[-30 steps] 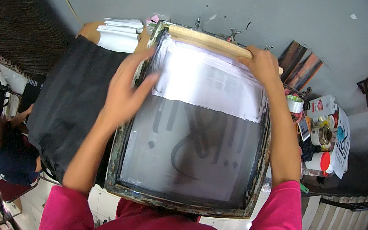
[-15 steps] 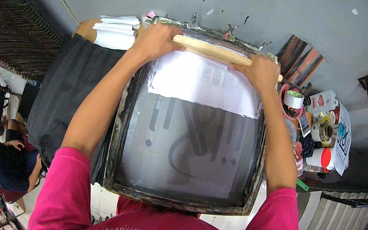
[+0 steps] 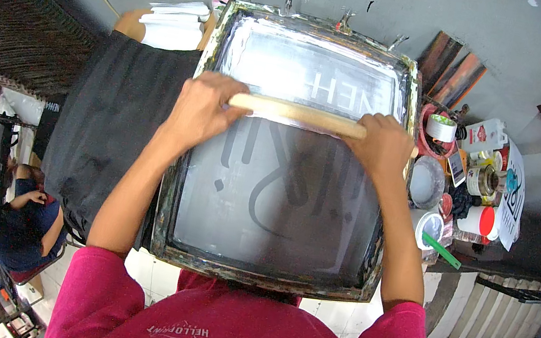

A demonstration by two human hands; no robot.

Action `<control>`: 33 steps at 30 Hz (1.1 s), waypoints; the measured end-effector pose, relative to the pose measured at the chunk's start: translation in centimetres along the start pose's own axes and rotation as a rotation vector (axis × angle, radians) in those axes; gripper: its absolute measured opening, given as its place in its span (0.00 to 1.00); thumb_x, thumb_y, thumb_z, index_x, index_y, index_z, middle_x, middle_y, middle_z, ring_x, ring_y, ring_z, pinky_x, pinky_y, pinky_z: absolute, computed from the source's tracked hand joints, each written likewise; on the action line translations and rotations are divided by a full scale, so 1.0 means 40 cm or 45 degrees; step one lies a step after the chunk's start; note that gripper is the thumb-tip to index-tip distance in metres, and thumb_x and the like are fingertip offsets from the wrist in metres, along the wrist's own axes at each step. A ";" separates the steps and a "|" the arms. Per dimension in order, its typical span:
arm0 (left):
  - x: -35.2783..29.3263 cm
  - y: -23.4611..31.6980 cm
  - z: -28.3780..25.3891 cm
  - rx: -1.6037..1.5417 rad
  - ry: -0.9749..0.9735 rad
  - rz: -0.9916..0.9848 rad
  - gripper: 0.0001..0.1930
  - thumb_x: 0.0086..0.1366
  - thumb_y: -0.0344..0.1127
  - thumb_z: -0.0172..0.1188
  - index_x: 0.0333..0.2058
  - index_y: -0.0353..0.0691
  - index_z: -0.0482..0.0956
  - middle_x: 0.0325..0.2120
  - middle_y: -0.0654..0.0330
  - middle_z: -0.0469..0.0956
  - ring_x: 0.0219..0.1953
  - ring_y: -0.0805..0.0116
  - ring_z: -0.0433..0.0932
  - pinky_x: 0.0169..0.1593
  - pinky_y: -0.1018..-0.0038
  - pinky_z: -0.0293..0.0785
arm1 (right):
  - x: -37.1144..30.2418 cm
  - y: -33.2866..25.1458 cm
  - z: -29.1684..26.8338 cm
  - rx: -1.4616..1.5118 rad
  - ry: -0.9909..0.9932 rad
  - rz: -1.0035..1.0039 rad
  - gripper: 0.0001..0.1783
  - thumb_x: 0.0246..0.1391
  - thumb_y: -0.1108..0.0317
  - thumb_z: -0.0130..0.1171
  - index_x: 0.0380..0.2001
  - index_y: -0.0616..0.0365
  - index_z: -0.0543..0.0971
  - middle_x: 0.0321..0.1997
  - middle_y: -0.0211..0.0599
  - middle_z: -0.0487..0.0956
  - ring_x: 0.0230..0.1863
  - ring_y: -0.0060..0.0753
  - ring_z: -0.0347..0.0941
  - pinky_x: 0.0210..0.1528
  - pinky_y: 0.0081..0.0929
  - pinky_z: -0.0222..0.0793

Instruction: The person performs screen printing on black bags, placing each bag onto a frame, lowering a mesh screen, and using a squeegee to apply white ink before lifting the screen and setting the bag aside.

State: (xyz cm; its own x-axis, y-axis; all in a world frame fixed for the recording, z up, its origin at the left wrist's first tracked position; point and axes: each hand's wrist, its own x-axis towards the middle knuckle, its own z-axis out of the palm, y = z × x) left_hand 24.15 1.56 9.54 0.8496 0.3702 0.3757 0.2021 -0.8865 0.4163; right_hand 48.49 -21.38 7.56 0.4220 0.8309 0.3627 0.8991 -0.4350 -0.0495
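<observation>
Gripping a long pale wooden squeegee handle (image 3: pixel 298 113), both hands are clenched on it: left hand (image 3: pixel 203 108) at its left end, right hand (image 3: pixel 383 145) at its right end. The handle lies crosswise on the mesh of a large rectangular printing screen in a grimy dark frame (image 3: pixel 166 208), about a third of the way down from the frame's far edge. Mesh beyond the handle looks whitish; mesh nearer the person is grey with dark curved shapes showing through.

Left of the frame: a black cloth (image 3: pixel 110 133) draped flat, touching the frame's left side. At the frame's far left corner, a stack of white sheets (image 3: pixel 176 26).

Right of the frame: a cluttered shelf. A roll of pale tape (image 3: pixel 441 127) in a red ring, a round grey lid (image 3: pixel 426 183), a white tub with red cap (image 3: pixel 479 220), a white label sheet with dark print (image 3: pixel 512 204), a green stick (image 3: pixel 443 251).

Far left of the frame, lower: a seated person in dark blue (image 3: pixel 21 226).
</observation>
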 end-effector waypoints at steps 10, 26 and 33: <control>-0.140 0.069 -0.030 -0.077 0.211 -0.182 0.31 0.56 0.35 0.73 0.59 0.39 0.77 0.59 0.50 0.78 0.62 0.51 0.75 0.67 0.59 0.67 | -0.074 -0.020 0.017 0.069 0.330 -0.146 0.18 0.35 0.65 0.74 0.34 0.50 0.81 0.37 0.29 0.81 0.41 0.38 0.79 0.40 0.39 0.73; -0.653 0.171 -0.143 -0.148 -0.363 -0.604 0.73 0.35 0.55 0.86 0.73 0.34 0.46 0.74 0.33 0.44 0.76 0.38 0.49 0.76 0.41 0.43 | 0.408 0.101 0.014 0.087 -0.401 0.072 0.33 0.38 0.43 0.77 0.45 0.52 0.87 0.42 0.46 0.86 0.47 0.53 0.82 0.51 0.48 0.74; -0.736 0.137 -0.065 -0.073 -0.044 -0.441 0.73 0.36 0.57 0.85 0.74 0.37 0.46 0.73 0.33 0.48 0.74 0.33 0.52 0.74 0.39 0.47 | 0.451 0.116 0.067 0.066 -0.360 0.036 0.42 0.41 0.44 0.77 0.57 0.55 0.80 0.57 0.48 0.82 0.59 0.51 0.78 0.66 0.51 0.62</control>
State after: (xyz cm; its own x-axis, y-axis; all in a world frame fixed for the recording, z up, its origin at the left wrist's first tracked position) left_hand -1.02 -13.46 2.91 0.7514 0.6359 0.1763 0.4543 -0.6923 0.5607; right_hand 60.60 -7.50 11.37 0.4559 0.8858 0.0869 0.8883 -0.4469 -0.1058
